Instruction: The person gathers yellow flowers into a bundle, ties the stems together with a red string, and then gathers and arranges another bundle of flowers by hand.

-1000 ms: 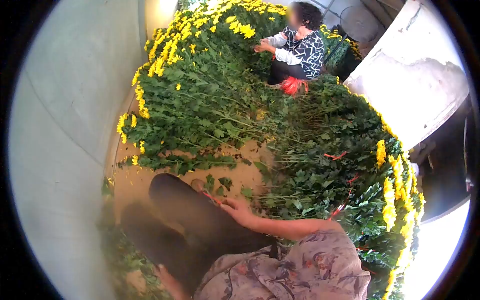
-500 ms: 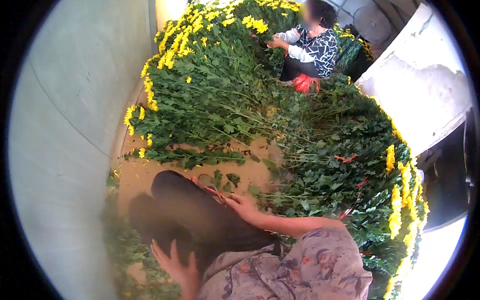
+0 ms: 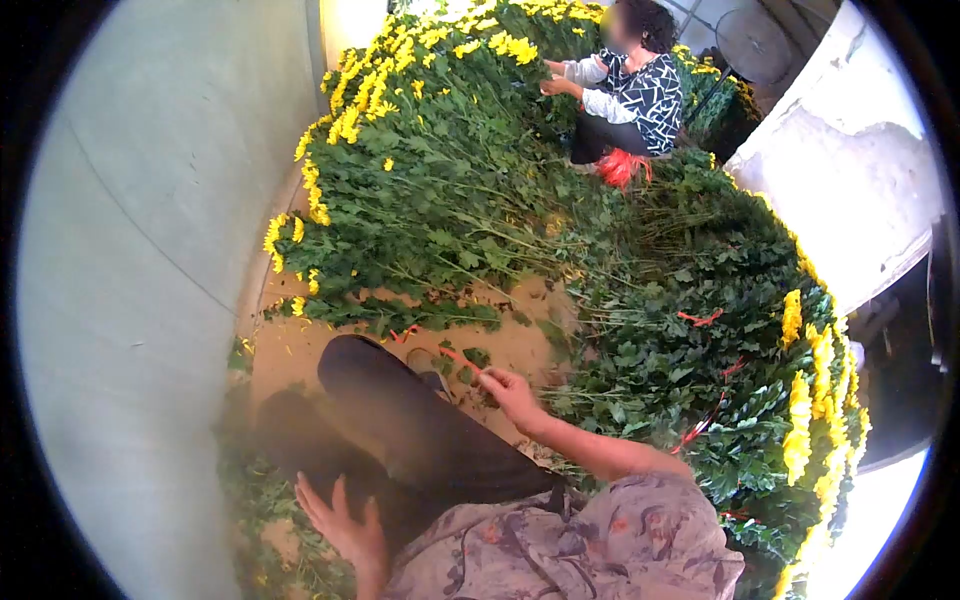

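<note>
My right hand point(image 3: 510, 395) is above the floor beside my bent knee, its thumb and fingers pinched on the end of a thin red strip point(image 3: 460, 360). The strip sticks out from the fingertips toward the upper left. More red strip point(image 3: 404, 333) shows just beyond the knee; I cannot tell whether it is the same piece. My left hand point(image 3: 345, 525) rests low against my dark-trousered leg point(image 3: 400, 410), fingers spread and nothing in them. Leafy stems of yellow chrysanthemums point(image 3: 640, 370) lie close to the right hand.
Heaped yellow chrysanthemums point(image 3: 450, 190) cover the far floor; more flower heads point(image 3: 800, 425) line the right side. Red strips point(image 3: 700, 318) lie on the leaves. A co-worker point(image 3: 640, 100) sits among the flowers at the back. A pale wall point(image 3: 150, 250) stands at left.
My right hand has moved slightly up and right, away from the knee, bringing the red strip off the leg. My left hand stays at the leg. The whole view has shifted a little.
</note>
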### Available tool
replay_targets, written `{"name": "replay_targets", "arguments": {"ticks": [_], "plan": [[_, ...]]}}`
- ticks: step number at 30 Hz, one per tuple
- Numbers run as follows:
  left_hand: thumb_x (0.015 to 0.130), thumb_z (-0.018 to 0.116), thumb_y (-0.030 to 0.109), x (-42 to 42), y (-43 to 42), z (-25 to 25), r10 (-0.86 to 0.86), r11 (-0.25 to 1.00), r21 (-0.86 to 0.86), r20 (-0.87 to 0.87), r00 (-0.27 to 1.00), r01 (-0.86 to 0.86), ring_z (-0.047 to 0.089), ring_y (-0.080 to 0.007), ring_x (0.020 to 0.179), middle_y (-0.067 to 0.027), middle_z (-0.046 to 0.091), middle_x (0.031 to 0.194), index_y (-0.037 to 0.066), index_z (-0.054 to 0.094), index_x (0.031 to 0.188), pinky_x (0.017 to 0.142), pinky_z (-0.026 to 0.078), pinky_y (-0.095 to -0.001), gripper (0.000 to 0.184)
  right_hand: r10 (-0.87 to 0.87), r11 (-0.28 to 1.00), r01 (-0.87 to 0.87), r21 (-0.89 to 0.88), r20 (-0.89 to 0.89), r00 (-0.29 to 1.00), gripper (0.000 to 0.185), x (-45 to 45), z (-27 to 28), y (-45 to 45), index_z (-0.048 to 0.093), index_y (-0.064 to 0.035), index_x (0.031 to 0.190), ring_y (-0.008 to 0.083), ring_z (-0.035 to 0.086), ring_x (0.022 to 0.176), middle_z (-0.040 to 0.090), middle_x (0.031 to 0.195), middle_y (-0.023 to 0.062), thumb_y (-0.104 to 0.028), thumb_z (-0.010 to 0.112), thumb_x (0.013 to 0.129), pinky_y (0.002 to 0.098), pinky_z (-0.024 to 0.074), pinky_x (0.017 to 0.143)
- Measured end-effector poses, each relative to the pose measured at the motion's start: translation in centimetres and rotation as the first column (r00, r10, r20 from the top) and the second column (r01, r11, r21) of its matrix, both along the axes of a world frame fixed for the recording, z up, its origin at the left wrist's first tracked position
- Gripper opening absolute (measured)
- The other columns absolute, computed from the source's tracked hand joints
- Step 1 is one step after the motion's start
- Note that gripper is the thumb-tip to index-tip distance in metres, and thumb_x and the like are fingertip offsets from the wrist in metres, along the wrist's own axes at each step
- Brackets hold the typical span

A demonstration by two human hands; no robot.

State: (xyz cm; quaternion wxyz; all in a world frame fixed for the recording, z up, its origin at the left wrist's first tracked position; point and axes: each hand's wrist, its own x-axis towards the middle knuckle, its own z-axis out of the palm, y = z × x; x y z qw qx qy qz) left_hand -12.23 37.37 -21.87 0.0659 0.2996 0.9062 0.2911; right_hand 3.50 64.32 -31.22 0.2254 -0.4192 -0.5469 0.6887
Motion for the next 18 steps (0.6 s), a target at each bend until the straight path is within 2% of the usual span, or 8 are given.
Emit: {"name": "replay_targets", "arguments": {"ticks": [1, 2, 4, 5, 6, 10, 15, 18], "plan": [[0.065, 0.068, 0.006, -0.1, -0.2, -0.3, 0.014, 1.000, -0.003, -0.023, 1.000, -0.014, 0.018, -0.0406, 0.135, -0.0164, 0.021, 0.148, 0.005, 0.058, 0.112, 0.106, 0.022, -0.0521, 0.048, -0.056, 0.997, 0.054, -0.053, -0.033, 0.998, 0.023, 0.1, 0.1, 0.9, 0.059, -0.0032, 0.099, 0.0058, 0.043, 0.062, 0.050, 0.072, -0.0044, -0.025, 0.054, 0.092, 0.0222, 0.0357, 0.056], [0.066, 0.068, 0.006, -0.2, -0.6, -0.5, 0.020, 1.000, -0.013, -0.044, 0.999, -0.021, 0.018, -0.0403, 0.135, -0.0164, 0.022, 0.148, 0.005, 0.058, 0.112, 0.107, 0.022, -0.0521, 0.047, 0.055, 0.872, 0.003, 0.490, -0.104, 0.993, 0.023, -0.3, 2.6, 1.8, 0.058, -0.0028, 0.097, 0.0063, 0.043, 0.062, 0.049, 0.071, -0.0041, -0.025, 0.054, 0.092, 0.0224, 0.0361, 0.057], [0.065, 0.069, 0.006, -0.3, -1.3, -1.1, 0.043, 0.999, 0.005, -0.083, 0.996, -0.043, 0.020, -0.0404, 0.135, -0.0166, 0.023, 0.147, 0.006, 0.059, 0.111, 0.107, 0.023, -0.0512, 0.047, 0.170, 0.469, 0.021, 0.883, -0.114, 0.979, 0.023, 0.5, 2.7, 3.1, 0.058, -0.0024, 0.096, 0.0068, 0.043, 0.062, 0.048, 0.070, -0.0037, -0.025, 0.053, 0.093, 0.0227, 0.0366, 0.057], [0.064, 0.071, 0.005, -0.2, -1.7, -1.2, 0.075, 0.997, 0.021, -0.110, 0.991, -0.073, 0.021, -0.0405, 0.135, -0.0168, 0.024, 0.147, 0.007, 0.059, 0.110, 0.107, 0.025, -0.0504, 0.047, -0.063, 0.823, 0.128, 0.554, -0.136, 0.989, 0.023, 1.4, 0.2, 4.3, 0.058, -0.0028, 0.095, 0.0075, 0.043, 0.060, 0.049, 0.070, -0.0030, -0.026, 0.054, 0.092, 0.0231, 0.0363, 0.056], [0.064, 0.071, 0.005, -0.2, -2.0, -1.2, 0.071, 0.997, 0.022, -0.121, 0.990, -0.069, 0.021, -0.0405, 0.135, -0.0168, 0.024, 0.147, 0.007, 0.059, 0.110, 0.107, 0.025, -0.0504, 0.047, -0.269, 0.957, 0.273, 0.101, -0.052, 0.962, 0.024, 1.9, -1.2, 4.9, 0.058, -0.0031, 0.093, 0.0081, 0.043, 0.059, 0.049, 0.070, -0.0023, -0.026, 0.054, 0.092, 0.0234, 0.0360, 0.054], [0.064, 0.070, 0.006, 0.4, -2.5, 0.0, 0.134, 0.988, 0.099, -0.143, 0.981, -0.120, 0.025, -0.0407, 0.133, -0.0168, 0.026, 0.146, 0.009, 0.059, 0.111, 0.106, 0.027, -0.0498, 0.048, -0.278, 0.960, 0.278, -0.017, -0.009, 0.961, 0.024, 3.8, -3.3, 3.0, 0.058, -0.0038, 0.093, 0.0085, 0.042, 0.055, 0.048, 0.069, -0.0015, -0.028, 0.055, 0.091, 0.0240, 0.0351, 0.050], [0.064, 0.069, 0.009, 0.5, -2.8, -1.0, 0.117, 0.991, 0.089, -0.154, 0.981, -0.104, 0.026, -0.0411, 0.133, -0.0173, 0.027, 0.146, 0.010, 0.059, 0.111, 0.106, 0.026, -0.0506, 0.048, -0.204, 0.821, 0.255, -0.510, 0.154, 0.967, 0.024, 7.0, -13.7, -0.9, 0.060, -0.0047, 0.095, 0.0095, 0.040, 0.049, 0.048, 0.066, -0.0006, -0.028, 0.056, 0.091, 0.0248, 0.0319, 0.043], [0.065, 0.067, 0.011, -0.2, -2.9, -1.6, 0.036, 0.997, 0.081, -0.264, 0.964, -0.015, 0.028, -0.0416, 0.132, -0.0173, 0.028, 0.146, 0.009, 0.058, 0.112, 0.106, 0.026, -0.0521, 0.048, -0.204, 0.823, 0.292, -0.487, 0.226, 0.953, 0.022, 6.4, -14.5, -1.8, 0.060, -0.0056, 0.094, 0.0096, 0.040, 0.047, 0.048, 0.064, 0.0003, -0.027, 0.056, 0.091, 0.0249, 0.0295, 0.041]]}}
